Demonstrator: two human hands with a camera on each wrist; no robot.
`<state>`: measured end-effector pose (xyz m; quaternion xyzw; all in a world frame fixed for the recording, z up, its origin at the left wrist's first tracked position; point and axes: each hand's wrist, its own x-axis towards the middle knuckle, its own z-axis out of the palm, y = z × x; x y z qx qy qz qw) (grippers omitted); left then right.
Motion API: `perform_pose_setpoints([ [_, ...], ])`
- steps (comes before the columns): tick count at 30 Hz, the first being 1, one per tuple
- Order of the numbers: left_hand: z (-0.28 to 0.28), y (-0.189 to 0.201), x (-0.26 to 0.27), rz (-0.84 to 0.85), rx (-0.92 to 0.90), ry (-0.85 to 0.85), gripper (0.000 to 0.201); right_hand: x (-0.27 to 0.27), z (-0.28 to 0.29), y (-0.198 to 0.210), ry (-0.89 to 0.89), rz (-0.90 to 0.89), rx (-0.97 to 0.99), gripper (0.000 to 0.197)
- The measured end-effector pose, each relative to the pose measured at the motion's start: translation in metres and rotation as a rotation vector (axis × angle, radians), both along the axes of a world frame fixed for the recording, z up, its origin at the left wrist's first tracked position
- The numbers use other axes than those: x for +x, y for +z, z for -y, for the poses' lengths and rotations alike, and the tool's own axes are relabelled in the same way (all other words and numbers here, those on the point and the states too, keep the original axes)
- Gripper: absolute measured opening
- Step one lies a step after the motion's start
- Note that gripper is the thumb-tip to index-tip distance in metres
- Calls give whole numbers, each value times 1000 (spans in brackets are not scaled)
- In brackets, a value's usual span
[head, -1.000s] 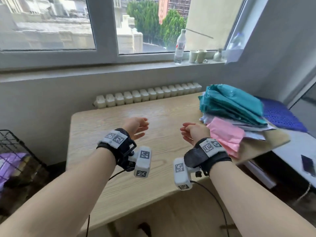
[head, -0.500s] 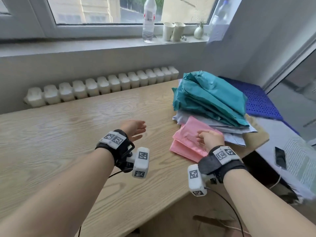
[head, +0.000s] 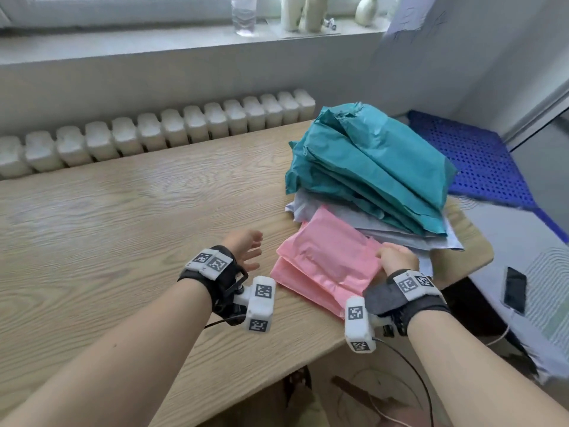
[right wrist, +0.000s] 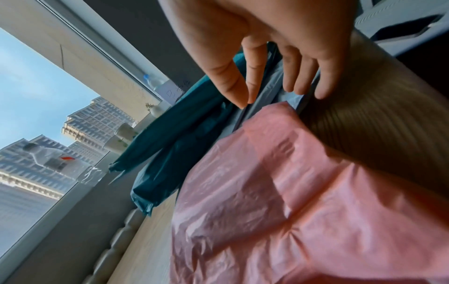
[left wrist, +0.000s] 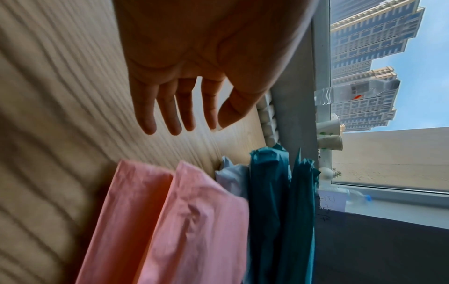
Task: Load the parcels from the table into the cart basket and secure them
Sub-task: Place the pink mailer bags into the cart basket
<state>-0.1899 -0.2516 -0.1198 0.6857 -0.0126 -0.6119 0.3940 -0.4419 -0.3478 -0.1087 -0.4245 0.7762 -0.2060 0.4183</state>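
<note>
1. Risk of the stack sliding: the pink parcels [head: 326, 263] lie tucked under the grey parcels [head: 397, 232] and the teal parcels [head: 375, 167]. A pull on the pink ones alone would probably drag the upper layers toward the near edge of the counter [head: 129, 229], where the pile already overhangs at about 4 o'clock.
2. Risk of a poor hold: the right hand [head: 397, 257] sits at the far right corner of the pink parcels, its fingers [right wrist: 252, 76] hanging loosely bent with tips at the seam between pink and grey. Whether they actually pinch any film cannot be told. The film looks thin, glossy and slippery.
3. Risk of one-handed lifting: the left hand [head: 243, 248] hovers above the counter just beside the pink parcels at 9 o'clock, fingers [left wrist: 167, 113] straight and slightly spread, holding nothing. Without its support, the floppy bundle would likely sag and spill.
4. Look of the parcels: soft plastic mailer bags, crumpled and flat, stacked loosely in three colours, with two pink ones lowest and nearest, pale grey in the middle, several teal on top.
5. Place: the pile occupies the counter's right end, at about 2 o'clock from the hands. The cart basket is out of sight.
</note>
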Motion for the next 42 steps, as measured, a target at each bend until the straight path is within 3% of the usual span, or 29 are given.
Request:
perform_pose_setpoints([
  [3, 9, -8, -26, -27, 51, 35, 7, -8, 8, -12, -20, 88, 90, 24],
  [8, 21, -16, -53, -28, 51, 127, 46, -11, 18, -26, 38, 223, 150, 16],
  [15, 17, -16, -45, 85, -19, 308, 58, 14, 28, -1, 239, 382, 158, 29],
  [20, 4, 0, -27, 173, -36, 392, 49, 43, 28, 37, 202, 689, 354, 46],
  [24, -19, 17, -6, 261, -25, 497, 41, 77, 21, 52, 371, 730, 336, 62],
  [28, -52, 39, 17, 347, -20, 621, 48, 110, 5, 66, 627, 707, 289, 39],
  [31, -81, 55, 35, 370, -56, 654, 50, 138, -12, 74, 690, 754, 282, 30],
  [36, -129, 81, 52, 371, -105, 688, 16, 184, -44, 90, 800, 673, 177, 10],
  [42, -192, 111, 68, 387, -216, 752, 21, 234, -98, 106, 893, 744, 218, 11],
])
